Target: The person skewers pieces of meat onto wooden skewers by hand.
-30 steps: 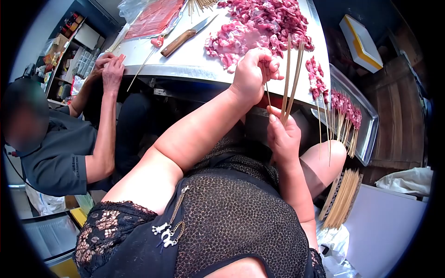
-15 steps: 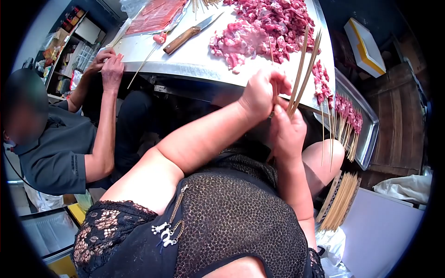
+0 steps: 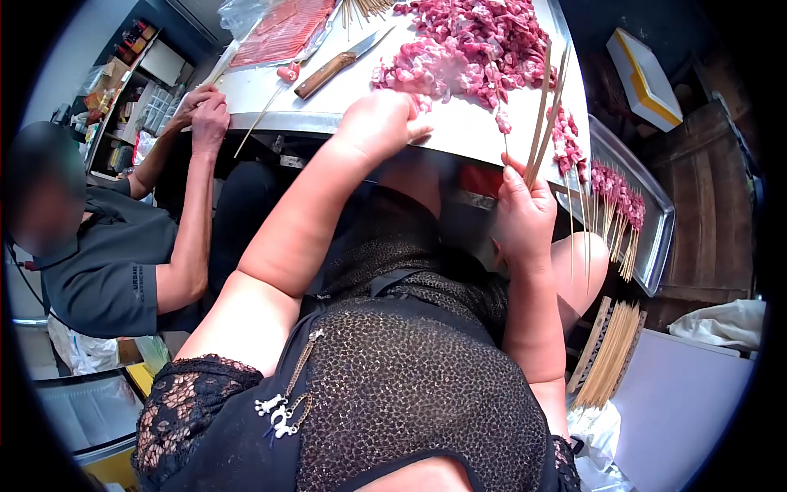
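My right hand (image 3: 525, 215) is closed around several bamboo skewers (image 3: 541, 123) that point up over the table edge. One thinner skewer in that hand carries a piece of meat (image 3: 502, 121) at its upper end. My left hand (image 3: 379, 125) is at the front edge of the raw meat pile (image 3: 484, 41), its thumb stretched out and apart. Its other fingers are partly hidden, and no held piece shows. Beyond my right hand, loaded meat skewers (image 3: 567, 143) lie at the table's right edge with their sticks hanging over.
A knife (image 3: 340, 64) with a wooden handle lies on the white table (image 3: 279, 107). Near it are a skewer with meat (image 3: 287, 72) and a bagged red slab (image 3: 283, 33). More skewers rest on a metal tray (image 3: 656, 246). Another person (image 3: 123, 254) works at left.
My left hand has left the skewers and moved left to the meat pile. My right hand keeps its grip; the meat piece on its thin skewer is now uncovered.
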`<state>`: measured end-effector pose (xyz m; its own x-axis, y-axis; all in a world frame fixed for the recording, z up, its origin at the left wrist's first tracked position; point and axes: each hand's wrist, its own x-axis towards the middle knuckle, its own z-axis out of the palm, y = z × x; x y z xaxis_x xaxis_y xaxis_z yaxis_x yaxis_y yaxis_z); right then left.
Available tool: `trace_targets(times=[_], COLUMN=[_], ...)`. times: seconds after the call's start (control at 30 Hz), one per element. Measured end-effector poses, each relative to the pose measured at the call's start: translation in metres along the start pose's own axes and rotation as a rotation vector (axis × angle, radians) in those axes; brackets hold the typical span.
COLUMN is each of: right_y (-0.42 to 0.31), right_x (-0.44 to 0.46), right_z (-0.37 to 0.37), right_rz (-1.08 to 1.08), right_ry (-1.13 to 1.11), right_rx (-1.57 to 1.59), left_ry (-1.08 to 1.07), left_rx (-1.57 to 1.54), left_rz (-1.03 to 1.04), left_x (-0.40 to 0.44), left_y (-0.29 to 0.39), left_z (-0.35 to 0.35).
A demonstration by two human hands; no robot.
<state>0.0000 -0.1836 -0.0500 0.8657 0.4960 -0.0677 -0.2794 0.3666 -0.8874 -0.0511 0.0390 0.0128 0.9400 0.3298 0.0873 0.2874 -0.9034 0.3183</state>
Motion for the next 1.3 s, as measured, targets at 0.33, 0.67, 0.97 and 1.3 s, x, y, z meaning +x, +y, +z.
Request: trace_targets(times=[0.33, 0.67, 0.97, 1.3], right_y=[0.015, 0.018, 0.017, 0.022], right_x=[-0.009, -0.015, -0.016, -0.024], right_z=[-0.002, -0.011, -0.015, -0.01], right_rz=[0.058, 0.061, 0.066, 0.028], right_ry=[-0.087, -0.101, -0.094, -0.053], right_rx=[-0.047, -0.193, -0.195, -0.184], left_ry=[0.012, 0.041, 0.099, 0.216], left_rx=[-1.37, -1.795, -1.651, -1.931], left_rz=[-0.157, -0.213, -0.073, -0.251], left_x=[0.011, 0.022, 0.02, 0.021], left_y=[0.002, 0.013, 0.02, 0.034], left_z=[0.014, 0.033, 0.034, 0.042])
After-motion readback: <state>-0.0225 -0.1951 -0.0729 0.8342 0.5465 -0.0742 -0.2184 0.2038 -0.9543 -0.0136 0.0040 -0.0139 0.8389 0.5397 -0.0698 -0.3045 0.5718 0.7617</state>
